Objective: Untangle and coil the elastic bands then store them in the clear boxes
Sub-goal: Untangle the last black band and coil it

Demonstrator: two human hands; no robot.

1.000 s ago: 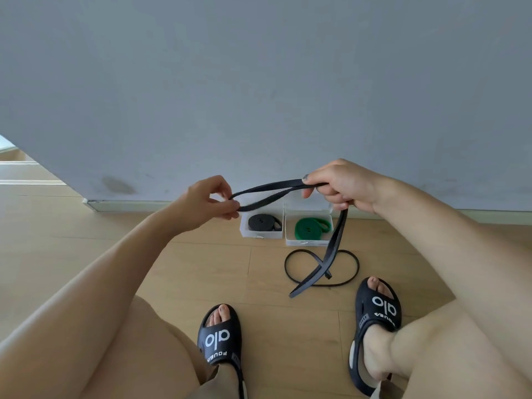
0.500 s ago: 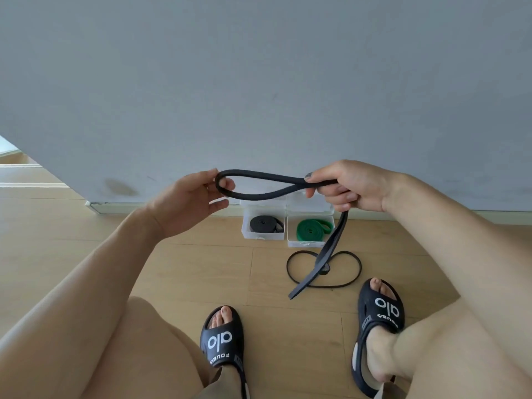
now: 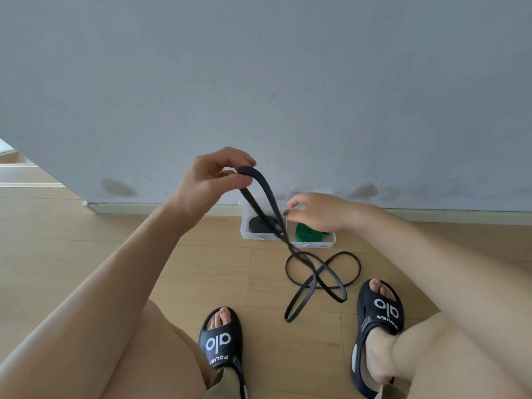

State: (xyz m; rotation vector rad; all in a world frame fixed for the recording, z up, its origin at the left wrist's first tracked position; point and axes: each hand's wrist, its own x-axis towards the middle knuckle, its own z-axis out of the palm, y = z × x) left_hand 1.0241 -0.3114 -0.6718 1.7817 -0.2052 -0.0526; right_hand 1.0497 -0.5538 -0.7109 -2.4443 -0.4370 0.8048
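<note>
Item: black elastic band (image 3: 313, 279), a long flat closed loop, unstored. Location: its upper bend is pinched between thumb and curled fingers (image 3: 241, 161) of the left hand (image 3: 210, 182), raised in front of the wall; two strands hang down past the boxes, cross, and end in twisted loops lying on the wooden floor (image 3: 144, 269) between the boxes and the right slipper (image 3: 380, 309). Whether those floor loops belong to one band or two cannot be told. Right hand (image 3: 319, 213): blurred, hovering over the right clear box (image 3: 328, 243) just beside the hanging strands, fingers loosely bent; it appears to hold nothing. Stored already: a coiled black band (image 3: 260, 224) in the left clear box (image 3: 244, 230) and a coiled green band (image 3: 308, 233) in the right one, both boxes standing side by side against the skirting. Handling, judged: light, limp, rubbery, probably grippy rather than slippery; it sags under its own weight and twists readily, and is not fragile. Suggested hold: keep the top bend pinched, take the doubled strands lower down with the free hand, run them flat to undo the crossing, then wind from the pinched end.
</note>
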